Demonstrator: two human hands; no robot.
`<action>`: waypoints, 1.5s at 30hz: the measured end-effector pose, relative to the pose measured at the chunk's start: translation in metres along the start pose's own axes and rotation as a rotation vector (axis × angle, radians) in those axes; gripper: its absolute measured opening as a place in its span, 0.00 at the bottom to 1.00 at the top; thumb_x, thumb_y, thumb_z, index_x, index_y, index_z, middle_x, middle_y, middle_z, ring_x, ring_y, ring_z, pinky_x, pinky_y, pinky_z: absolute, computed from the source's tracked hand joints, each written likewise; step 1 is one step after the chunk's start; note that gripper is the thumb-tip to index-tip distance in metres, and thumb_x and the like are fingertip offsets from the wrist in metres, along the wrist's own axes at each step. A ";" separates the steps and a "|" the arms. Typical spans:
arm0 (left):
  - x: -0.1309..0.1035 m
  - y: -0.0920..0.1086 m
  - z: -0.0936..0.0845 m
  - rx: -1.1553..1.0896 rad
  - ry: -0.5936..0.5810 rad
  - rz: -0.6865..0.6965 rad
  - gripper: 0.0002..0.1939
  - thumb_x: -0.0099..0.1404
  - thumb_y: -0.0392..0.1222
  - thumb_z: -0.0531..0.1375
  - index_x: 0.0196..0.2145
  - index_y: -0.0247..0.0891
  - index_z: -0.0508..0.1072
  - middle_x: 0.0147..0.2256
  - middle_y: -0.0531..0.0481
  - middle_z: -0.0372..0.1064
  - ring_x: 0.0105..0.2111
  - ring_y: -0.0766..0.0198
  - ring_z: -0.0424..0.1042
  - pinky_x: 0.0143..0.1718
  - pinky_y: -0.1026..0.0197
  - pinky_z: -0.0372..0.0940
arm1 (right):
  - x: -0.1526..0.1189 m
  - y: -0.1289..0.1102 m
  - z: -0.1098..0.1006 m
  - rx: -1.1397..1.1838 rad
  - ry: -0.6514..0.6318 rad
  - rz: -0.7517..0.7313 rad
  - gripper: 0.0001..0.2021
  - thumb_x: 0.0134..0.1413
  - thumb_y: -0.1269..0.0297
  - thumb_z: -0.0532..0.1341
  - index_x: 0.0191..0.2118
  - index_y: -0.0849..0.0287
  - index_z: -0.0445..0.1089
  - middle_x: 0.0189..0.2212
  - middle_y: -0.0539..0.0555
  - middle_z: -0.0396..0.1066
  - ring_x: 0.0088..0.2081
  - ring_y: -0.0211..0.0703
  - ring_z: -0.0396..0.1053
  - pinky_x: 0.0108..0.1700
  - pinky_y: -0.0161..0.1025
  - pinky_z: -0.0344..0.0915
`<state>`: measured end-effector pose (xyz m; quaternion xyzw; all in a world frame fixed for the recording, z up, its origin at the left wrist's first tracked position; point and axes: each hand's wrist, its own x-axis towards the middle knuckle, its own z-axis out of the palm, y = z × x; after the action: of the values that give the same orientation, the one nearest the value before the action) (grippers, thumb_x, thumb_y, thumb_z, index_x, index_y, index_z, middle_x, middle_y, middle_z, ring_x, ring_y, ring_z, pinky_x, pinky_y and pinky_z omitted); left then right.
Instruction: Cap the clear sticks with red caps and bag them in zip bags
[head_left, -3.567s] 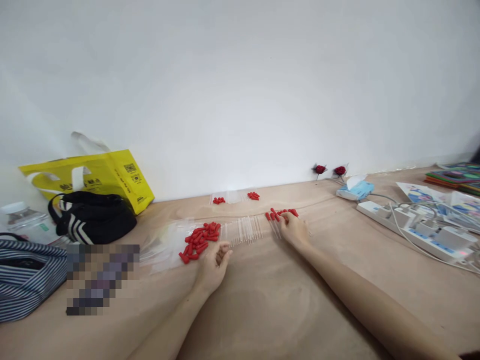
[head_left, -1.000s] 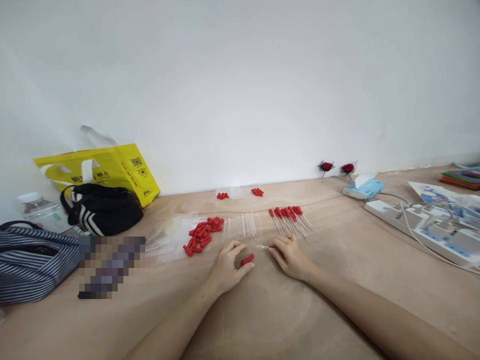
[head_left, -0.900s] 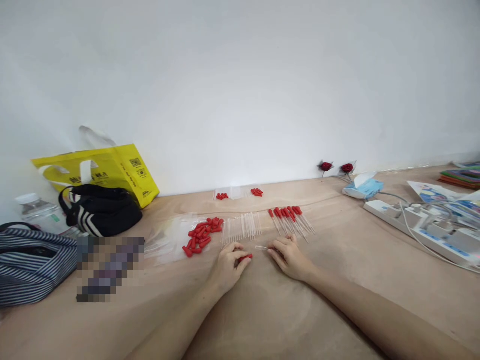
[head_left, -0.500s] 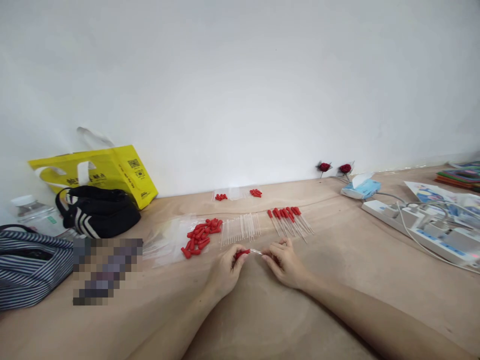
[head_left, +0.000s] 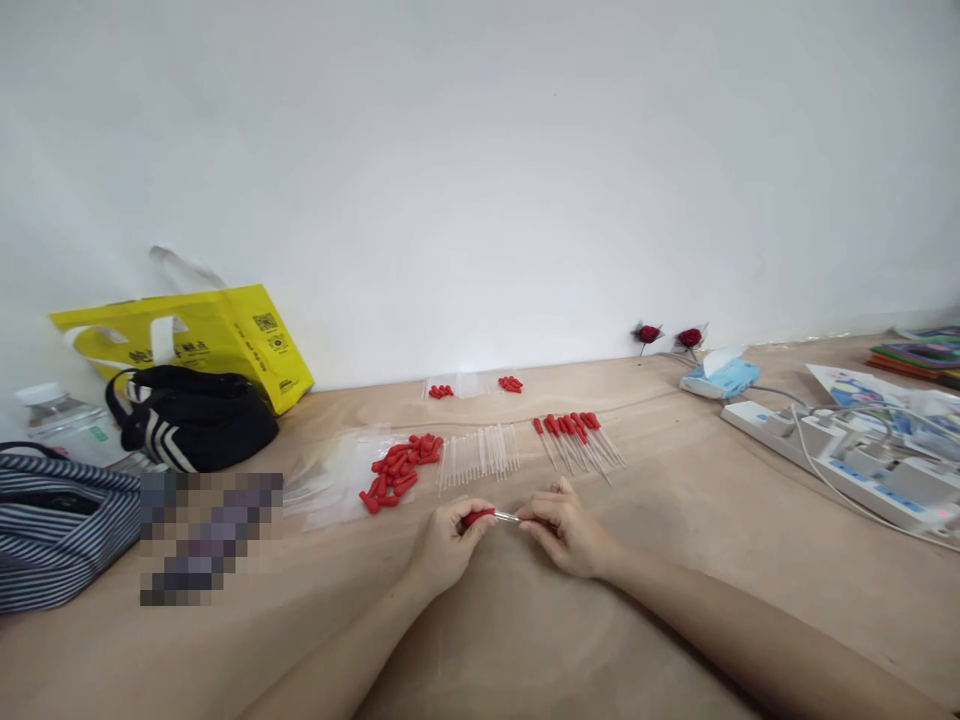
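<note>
My left hand [head_left: 444, 548] pinches a red rubber dropper bulb [head_left: 478, 517] between thumb and fingers. A clear glass tube [head_left: 506, 517] runs from the bulb to my right hand [head_left: 566, 528], whose thumb and fingers close on its other end. Whether the tube sits inside the bulb or only meets it is hidden by my fingers. Beyond my left hand lies a pile of loose red bulbs [head_left: 401, 468]. A row of bare glass tubes [head_left: 478, 455] lies to its right. Several droppers with red bulbs on glass tubes [head_left: 576, 432] lie farther right.
Clear plastic bags [head_left: 337, 475] lie left of the pile. By the wall, small red bulbs [head_left: 441, 392] rest on plastic. A yellow bag [head_left: 247, 345], black pouch [head_left: 210, 425] and striped bag [head_left: 67, 530] stand left; a tissue pack [head_left: 720, 378] and power strip [head_left: 862, 475] lie right.
The bulb and the tube are held more nearly in one level line, slightly lower and to the left. Both hands keep their pinch.
</note>
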<state>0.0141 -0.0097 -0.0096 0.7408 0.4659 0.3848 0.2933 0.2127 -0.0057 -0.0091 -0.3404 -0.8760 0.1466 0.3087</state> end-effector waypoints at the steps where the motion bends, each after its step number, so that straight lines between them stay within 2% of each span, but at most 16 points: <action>1: -0.001 0.002 0.000 0.028 -0.009 0.018 0.08 0.58 0.40 0.54 0.30 0.36 0.72 0.27 0.50 0.69 0.27 0.64 0.67 0.28 0.65 0.60 | 0.000 0.001 -0.003 -0.028 -0.015 -0.026 0.08 0.55 0.68 0.50 0.33 0.57 0.66 0.26 0.49 0.69 0.27 0.35 0.61 0.37 0.38 0.47; 6: -0.004 0.012 0.000 0.193 -0.063 0.113 0.09 0.59 0.40 0.53 0.27 0.37 0.72 0.23 0.52 0.67 0.24 0.66 0.64 0.26 0.65 0.58 | 0.002 0.005 -0.009 -0.171 -0.038 -0.105 0.10 0.54 0.69 0.49 0.34 0.57 0.67 0.26 0.50 0.69 0.26 0.35 0.61 0.36 0.39 0.44; 13: -0.005 0.014 0.001 0.315 -0.067 0.194 0.12 0.61 0.41 0.50 0.26 0.38 0.70 0.22 0.53 0.63 0.23 0.67 0.63 0.25 0.66 0.56 | 0.005 0.005 0.002 -0.208 -0.012 -0.126 0.11 0.55 0.69 0.46 0.30 0.59 0.65 0.25 0.51 0.68 0.26 0.36 0.59 0.34 0.38 0.43; 22: -0.007 0.013 0.002 0.336 -0.113 0.219 0.10 0.61 0.38 0.51 0.25 0.36 0.68 0.22 0.53 0.62 0.22 0.67 0.62 0.24 0.67 0.56 | 0.008 0.005 0.007 -0.194 -0.098 -0.107 0.11 0.55 0.69 0.45 0.26 0.60 0.61 0.23 0.50 0.67 0.24 0.35 0.59 0.34 0.37 0.44; 27: -0.002 0.010 0.001 0.339 -0.123 0.270 0.10 0.61 0.37 0.51 0.26 0.36 0.69 0.23 0.52 0.63 0.23 0.67 0.64 0.25 0.66 0.58 | 0.011 0.006 0.006 -0.149 -0.161 -0.064 0.13 0.56 0.69 0.45 0.27 0.59 0.63 0.24 0.50 0.68 0.26 0.36 0.61 0.36 0.37 0.47; 31: 0.002 0.010 -0.003 0.335 -0.147 0.296 0.09 0.62 0.37 0.51 0.30 0.38 0.71 0.27 0.50 0.67 0.28 0.65 0.66 0.31 0.64 0.61 | 0.013 0.002 -0.003 -0.114 -0.197 -0.093 0.11 0.56 0.67 0.47 0.34 0.58 0.66 0.30 0.52 0.70 0.32 0.38 0.64 0.37 0.37 0.50; 34: 0.004 0.006 -0.013 0.393 -0.085 0.295 0.12 0.60 0.40 0.53 0.42 0.40 0.68 0.36 0.48 0.67 0.37 0.61 0.67 0.39 0.61 0.62 | 0.015 0.005 -0.013 -0.086 -0.167 -0.096 0.11 0.54 0.68 0.50 0.39 0.57 0.68 0.33 0.53 0.70 0.36 0.40 0.65 0.38 0.37 0.54; 35: 0.005 0.004 -0.017 0.438 -0.031 0.280 0.16 0.59 0.41 0.54 0.46 0.40 0.65 0.40 0.47 0.65 0.40 0.60 0.65 0.42 0.58 0.61 | 0.016 0.010 -0.016 -0.068 -0.119 -0.045 0.11 0.53 0.68 0.50 0.39 0.57 0.68 0.34 0.53 0.70 0.36 0.40 0.65 0.38 0.36 0.55; 37: 0.006 -0.003 -0.028 0.548 0.100 0.226 0.21 0.57 0.43 0.56 0.49 0.41 0.62 0.44 0.46 0.62 0.45 0.56 0.61 0.46 0.54 0.58 | 0.019 0.025 -0.022 -0.035 0.043 0.166 0.12 0.53 0.69 0.50 0.39 0.58 0.68 0.34 0.53 0.70 0.35 0.39 0.66 0.37 0.34 0.58; 39: 0.008 -0.010 -0.040 0.646 0.204 0.163 0.18 0.56 0.43 0.57 0.45 0.38 0.65 0.43 0.45 0.62 0.45 0.54 0.61 0.46 0.52 0.57 | 0.022 0.047 -0.029 -0.070 0.263 0.500 0.11 0.52 0.67 0.51 0.39 0.60 0.67 0.33 0.54 0.71 0.32 0.38 0.67 0.33 0.33 0.59; 42: 0.011 -0.021 -0.056 0.768 0.274 0.045 0.11 0.54 0.41 0.58 0.37 0.36 0.70 0.37 0.44 0.63 0.39 0.54 0.63 0.42 0.54 0.60 | 0.026 0.077 -0.034 -0.132 0.332 0.641 0.11 0.51 0.67 0.52 0.38 0.65 0.67 0.26 0.56 0.70 0.27 0.40 0.67 0.28 0.34 0.58; 45: 0.013 -0.028 -0.068 0.867 0.296 -0.090 0.10 0.51 0.40 0.60 0.33 0.35 0.70 0.34 0.45 0.63 0.37 0.54 0.63 0.40 0.55 0.60 | 0.028 0.095 -0.034 -0.185 0.339 0.699 0.09 0.47 0.69 0.54 0.35 0.64 0.67 0.24 0.55 0.70 0.27 0.41 0.66 0.28 0.33 0.57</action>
<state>-0.0528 0.0181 0.0085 0.7112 0.6526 0.2428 -0.0967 0.2657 0.0842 -0.0151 -0.6638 -0.6533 0.1052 0.3485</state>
